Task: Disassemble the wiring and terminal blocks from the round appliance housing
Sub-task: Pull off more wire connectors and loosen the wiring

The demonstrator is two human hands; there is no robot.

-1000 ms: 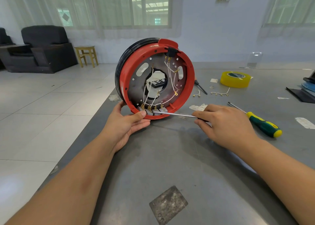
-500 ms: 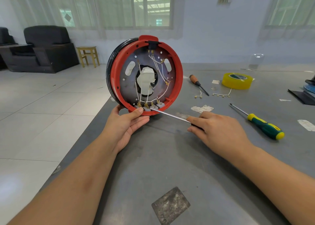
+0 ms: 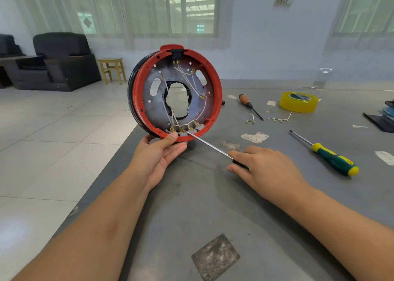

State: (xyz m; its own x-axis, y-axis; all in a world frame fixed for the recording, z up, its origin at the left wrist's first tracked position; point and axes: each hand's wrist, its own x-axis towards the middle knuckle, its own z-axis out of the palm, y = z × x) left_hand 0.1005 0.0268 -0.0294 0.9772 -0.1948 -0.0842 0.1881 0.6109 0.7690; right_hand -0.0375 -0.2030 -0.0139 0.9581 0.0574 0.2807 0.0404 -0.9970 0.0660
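Note:
A round red housing (image 3: 215,101) stands upright on its edge at the grey table's left side, its open face toward me. White wires (image 3: 199,112) run across its grey inner plate to white terminal blocks (image 3: 191,130) with brass lugs along the bottom rim. My left hand (image 3: 158,155) grips the bottom rim from below, thumb on the blocks. My right hand (image 3: 264,170) holds a black-handled screwdriver (image 3: 210,146), its thin shaft slanting up-left so the tip touches the terminal blocks.
A green-and-yellow screwdriver (image 3: 332,160) lies to the right. Farther back are a wooden-handled screwdriver (image 3: 248,105), a yellow tape roll (image 3: 298,101) and loose removed wires (image 3: 279,118). The table edge (image 3: 119,150) runs close by the housing's left; dark items sit at the far right.
The housing has turned and tilted more upright, so the view now passes through its centre hole. My right hand drew back and lower, with the screwdriver tip staying at the terminal blocks.

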